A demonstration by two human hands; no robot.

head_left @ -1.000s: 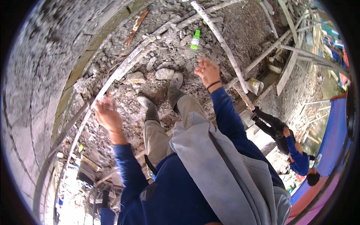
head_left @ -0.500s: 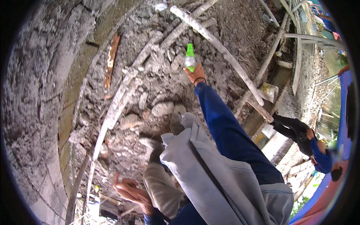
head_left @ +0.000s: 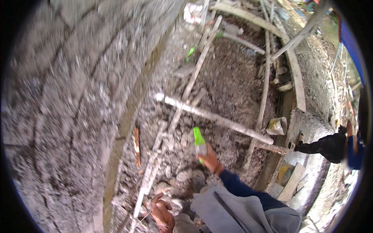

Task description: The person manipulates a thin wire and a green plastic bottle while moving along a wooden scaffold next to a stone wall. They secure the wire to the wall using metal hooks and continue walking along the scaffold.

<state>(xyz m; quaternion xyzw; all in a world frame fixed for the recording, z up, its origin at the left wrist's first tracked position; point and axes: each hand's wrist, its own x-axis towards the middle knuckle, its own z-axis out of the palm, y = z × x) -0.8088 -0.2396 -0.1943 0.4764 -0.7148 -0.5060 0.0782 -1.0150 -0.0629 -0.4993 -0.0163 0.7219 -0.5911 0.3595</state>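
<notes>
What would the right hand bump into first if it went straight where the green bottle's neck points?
Probably the pale pole lying crosswise ahead of the right hand and its green bottle. Rubble lies between, and height is hard to judge, so it might touch that first or pass above both.

No readable text, no legible numbers, green bottle too blurred

Bright green bottle with a pale grey band, against grey-brown rubble.
Below right of the bottle, a dark blue sleeve and light grey cloth; far right of it, a co-worker's black trousers; above it, a whitish pole; left of it, a reddish-brown wood strip and, farther off, grey masonry crossed by dark lines.
</notes>
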